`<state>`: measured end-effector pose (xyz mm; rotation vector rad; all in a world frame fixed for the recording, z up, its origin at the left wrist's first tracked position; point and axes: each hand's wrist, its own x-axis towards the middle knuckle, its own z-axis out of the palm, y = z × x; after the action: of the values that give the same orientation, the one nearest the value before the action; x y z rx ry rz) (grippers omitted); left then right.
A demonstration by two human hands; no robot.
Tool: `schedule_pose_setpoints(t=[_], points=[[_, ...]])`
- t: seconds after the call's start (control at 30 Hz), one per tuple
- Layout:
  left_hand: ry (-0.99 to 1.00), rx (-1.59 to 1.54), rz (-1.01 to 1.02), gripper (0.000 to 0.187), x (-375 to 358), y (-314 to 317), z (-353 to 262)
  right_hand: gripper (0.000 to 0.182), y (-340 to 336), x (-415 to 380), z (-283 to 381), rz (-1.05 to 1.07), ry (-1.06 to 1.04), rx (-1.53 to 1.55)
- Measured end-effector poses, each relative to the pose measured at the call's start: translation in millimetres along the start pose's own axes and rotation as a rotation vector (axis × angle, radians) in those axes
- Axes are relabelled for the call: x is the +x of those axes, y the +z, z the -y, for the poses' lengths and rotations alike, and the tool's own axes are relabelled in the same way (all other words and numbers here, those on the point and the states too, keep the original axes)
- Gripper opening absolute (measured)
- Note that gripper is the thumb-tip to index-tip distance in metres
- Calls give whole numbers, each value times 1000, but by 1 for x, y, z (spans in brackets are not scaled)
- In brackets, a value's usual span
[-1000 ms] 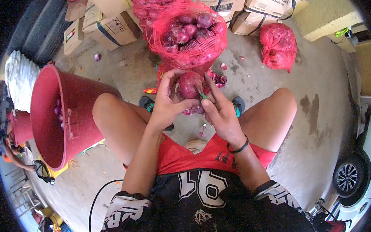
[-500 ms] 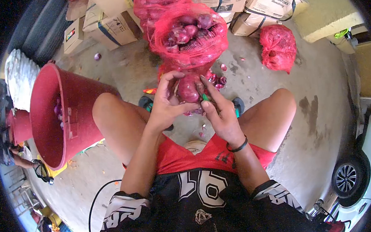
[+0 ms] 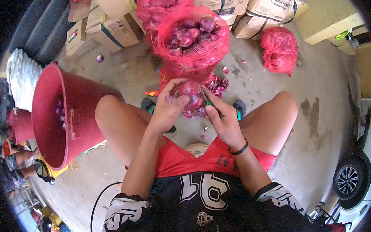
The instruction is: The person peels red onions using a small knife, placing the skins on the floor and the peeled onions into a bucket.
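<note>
Between my knees, my left hand [image 3: 167, 106] is wrapped around a red onion [image 3: 190, 91], its thumb lying across the near side. My right hand [image 3: 222, 120] grips a small knife [image 3: 207, 102]; a bit of green handle shows between thumb and fingers, and the blade lies against the onion's right side, mostly hidden. Just beyond my hands stands an open red mesh sack [image 3: 195, 58] with several red onions [image 3: 184, 38] at its mouth. Onion skins [image 3: 218, 84] lie on the floor below and right of the onion.
A large red tub [image 3: 89, 89] tipped toward me on the left has onions inside. Behind the open sack are another full sack [image 3: 163, 8] and cardboard boxes [image 3: 116, 31]. A red bag [image 3: 279, 50] sits at the right, a car [image 3: 364, 169] farther right. People's limbs [image 3: 24, 160] show far left.
My left thumb has moved up onto the onion, and the onion has turned in my fingers. The knife stays at its right side. The view has shifted slightly.
</note>
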<state>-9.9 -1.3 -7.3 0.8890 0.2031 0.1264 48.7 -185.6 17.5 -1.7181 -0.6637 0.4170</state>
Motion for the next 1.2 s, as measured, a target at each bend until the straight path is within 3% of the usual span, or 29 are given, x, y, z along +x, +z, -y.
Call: schedule_pose_setpoints(t=[0.07, 0.17, 0.3, 0.37, 0.43, 0.53, 0.57, 0.63, 0.77, 0.9, 0.93, 1.0, 1.07, 1.13, 1.2], points=[[1, 51, -4, 52, -1, 3, -2, 42, 4, -1, -4, -30, 5, 3], [149, 383, 53, 54, -2, 6, -5, 42, 6, -3, -12, -54, 100, 126], [35, 29, 34, 59, 0, 10, -12, 43, 2, -2, -3, -7, 266, 723], [-60, -208, -30, 60, 0, 14, -21, 44, 4, -1, 4, -7, 294, 751], [-13, -69, -11, 58, 3, 6, -13, 44, 1, -2, 7, 47, 313, 787], [9, 178, -11, 57, 7, -2, -7, 43, 4, -5, 4, 129, 334, 736], [8, 264, -15, 57, 7, -3, -5, 45, 1, -4, 1, 44, 354, 731], [-8, 132, 34, 56, 3, -8, -5, 50, -12, 4, -4, -125, 392, 718], [-90, -122, 51, 54, 3, 2, -10, 47, -31, 14, -13, -135, 303, 621], [-35, -195, -2, 53, 10, 0, -2, 44, -31, 19, -25, -450, 287, 628], [-22, -205, -6, 53, 10, -2, -1, 46, -36, 15, -33, -407, 290, 622], [1, -219, -15, 51, 9, -3, -1, 48, -22, 17, -52, -295, 141, 58], [27, -230, -18, 48, 12, 1, 0, 52, -15, 16, -53, -156, -75, -199], [30, -243, -48, 46, 14, 2, 6, 52, -12, 13, -41, -94, 172, -105], [38, -223, -104, 45, 13, 0, 11, 51, -5, 9, -23, -69, 238, -28]])
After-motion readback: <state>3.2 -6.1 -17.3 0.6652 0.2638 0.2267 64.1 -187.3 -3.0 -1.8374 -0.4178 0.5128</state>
